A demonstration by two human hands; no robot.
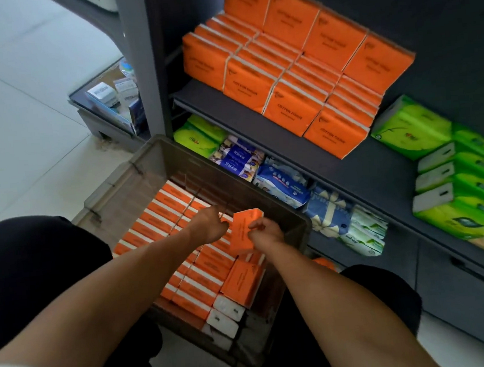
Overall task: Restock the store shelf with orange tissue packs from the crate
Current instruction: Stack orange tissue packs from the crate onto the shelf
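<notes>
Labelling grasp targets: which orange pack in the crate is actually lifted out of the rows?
The orange pack held up between both hands, gripped by the right hand; left hand is beside it. The rest sit packed in the crate.

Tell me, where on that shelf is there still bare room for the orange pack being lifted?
Bare dark shelf shows between the orange stacks and the green packs, and a narrow strip runs along the front edge. The lower shelf is crowded. The right hand holds the orange pack over the crate.
</notes>
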